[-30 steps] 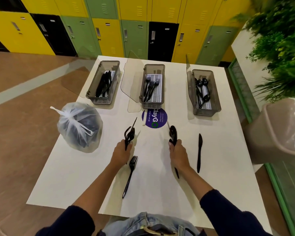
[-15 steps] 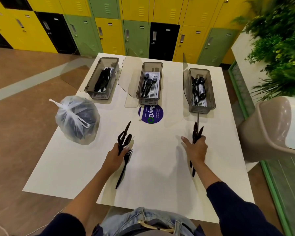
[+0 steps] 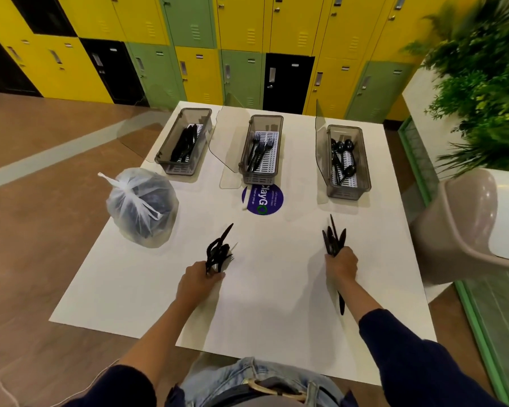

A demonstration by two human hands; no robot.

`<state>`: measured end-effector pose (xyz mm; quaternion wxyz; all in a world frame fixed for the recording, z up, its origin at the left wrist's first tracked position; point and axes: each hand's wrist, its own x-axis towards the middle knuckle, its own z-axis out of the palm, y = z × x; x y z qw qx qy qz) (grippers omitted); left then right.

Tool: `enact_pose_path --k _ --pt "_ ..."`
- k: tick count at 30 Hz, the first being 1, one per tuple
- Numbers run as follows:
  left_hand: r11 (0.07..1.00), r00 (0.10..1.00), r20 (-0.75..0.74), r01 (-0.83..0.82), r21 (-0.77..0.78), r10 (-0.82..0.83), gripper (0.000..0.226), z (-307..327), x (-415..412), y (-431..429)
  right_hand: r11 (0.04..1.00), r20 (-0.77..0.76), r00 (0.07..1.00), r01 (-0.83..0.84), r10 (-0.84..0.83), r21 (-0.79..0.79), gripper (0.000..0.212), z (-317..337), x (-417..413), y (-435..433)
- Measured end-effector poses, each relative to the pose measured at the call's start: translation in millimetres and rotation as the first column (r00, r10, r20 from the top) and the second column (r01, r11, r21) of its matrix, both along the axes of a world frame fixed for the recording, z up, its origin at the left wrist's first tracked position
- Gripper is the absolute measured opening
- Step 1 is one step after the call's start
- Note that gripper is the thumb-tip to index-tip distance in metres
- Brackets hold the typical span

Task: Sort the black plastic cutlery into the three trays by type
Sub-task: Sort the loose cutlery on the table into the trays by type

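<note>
Three grey trays stand in a row at the far side of the white table [image 3: 276, 304]. The left tray [image 3: 185, 139] holds black knives, the middle tray [image 3: 262, 148] black forks, the right tray [image 3: 346, 160] black spoons. My left hand [image 3: 199, 279] grips a bunch of black cutlery [image 3: 218, 251] that fans upward. My right hand [image 3: 341, 264] grips another bunch of black cutlery [image 3: 334, 237], with handles sticking out below the wrist. Which types are in each bunch is hard to tell.
A tied white plastic bag [image 3: 143, 207] with dark contents sits at the table's left edge. A purple round sticker [image 3: 262, 199] lies before the middle tray. Clear lids lean beside the trays. A beige chair [image 3: 459, 227] and green plants stand at the right.
My left hand has taken up the fork that lay beside it. My right hand moved right, picked up the lone knife and now holds it with its bunch.
</note>
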<state>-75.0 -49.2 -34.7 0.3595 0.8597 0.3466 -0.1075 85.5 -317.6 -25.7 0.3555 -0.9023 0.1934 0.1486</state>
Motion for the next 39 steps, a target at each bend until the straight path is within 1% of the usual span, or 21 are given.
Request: enact_pose_path --k 3,5,9,12,14,15,18,19,22,25,28,30,33,35,37,39 --pt "0.996 0.999 -0.007 0.053 0.071 -0.052 0.024 7 11 -6 0.999 -0.057 0.997 -0.041 0.041 0.009 0.031 -6 -4 3" --pt "0.995 0.994 0.039 0.097 0.034 -0.098 0.02 14 19 -13 0.995 -0.08 0.994 -0.076 0.081 0.064 0.034 -4 -8 7" --pt "0.981 0.989 0.136 0.079 -0.177 -0.055 0.023 24 38 -29 0.955 -0.094 0.975 -0.175 0.203 0.241 0.047 7 -16 25" --pt "0.926 0.983 0.184 0.083 -0.367 -0.015 0.025 27 49 -42 0.904 -0.094 0.962 -0.207 0.258 0.374 0.051 13 -22 41" --pt "0.848 0.983 0.178 0.049 -0.528 0.054 0.024 31 53 -54 0.851 -0.087 0.96 -0.192 0.267 0.489 0.045 16 -25 51" --pt "0.809 0.979 0.187 0.048 -0.585 0.077 0.022 33 54 -60 0.814 -0.092 0.961 -0.167 0.261 0.557 0.04 18 -28 56" --pt "0.752 0.963 0.244 0.077 -0.655 0.113 0.018 37 59 -75 0.702 -0.122 0.958 -0.101 0.26 0.705 0.018 31 -36 67" --pt "0.74 0.957 0.26 0.08 -0.668 0.132 0.018 38 60 -78 0.672 -0.119 0.952 -0.107 0.282 0.733 0.018 35 -38 69" --pt "0.713 0.944 0.263 0.046 -0.7 0.198 0.023 43 68 -85 0.6 -0.087 0.919 -0.176 0.384 0.781 0.023 46 -44 69" --pt "0.669 0.927 0.272 0.031 -0.743 0.259 0.032 52 74 -88 0.55 -0.062 0.897 -0.213 0.438 0.808 0.022 52 -48 67" --pt "0.623 0.921 0.276 0.047 -0.781 0.276 0.054 61 76 -88 0.52 -0.08 0.874 -0.21 0.479 0.828 0.021 55 -49 65" --pt "0.593 0.934 0.232 0.028 -0.805 0.271 0.065 59 77 -86 0.503 -0.083 0.856 -0.218 0.51 0.837 0.023 58 -49 63" --pt "0.568 0.935 0.209 0.01 -0.823 0.287 0.065 58 78 -85 0.484 -0.084 0.819 -0.249 0.568 0.839 0.029 64 -48 60" --pt "0.553 0.938 0.188 -0.005 -0.833 0.292 0.061 61 79 -85 0.475 -0.1 0.8 -0.245 0.591 0.845 0.031 67 -47 58" --pt "0.55 0.942 0.176 -0.012 -0.835 0.287 0.054 65 80 -86 0.466 -0.115 0.798 -0.222 0.592 0.857 0.032 67 -47 57" --pt "0.547 0.94 0.162 -0.031 -0.837 0.3 0.054 67 82 -86 0.457 -0.116 0.798 -0.213 0.592 0.863 0.034 69 -47 56"
